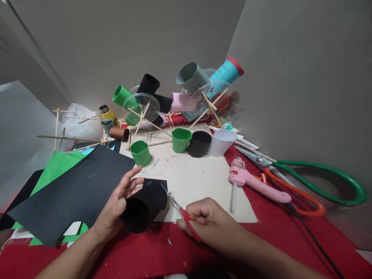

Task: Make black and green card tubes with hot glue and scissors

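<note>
My left hand (114, 211) holds a black paper tube (148, 207), its thumb at the near open end and its fingers along the far side. The tube lies tilted, with the dark opening facing me. A flat black flap (157, 183) shows behind it. In my right hand (207, 221) is a pair of small scissors (187, 220) with red handles. Their blades point up and left and reach the tube's right end by the flap; whether paper is between them, I cannot tell. Just beyond my left fingertips stands a green paper cup (140, 153).
A green cup (181, 140), a black cup (199, 143) and a white cup (223, 142) stand farther back. Stick frames with clear discs (141, 108) and paper tubes rise behind. A pink glue gun (258, 180) and large shears (258, 159) lie right; black sheets (84, 186) lie left.
</note>
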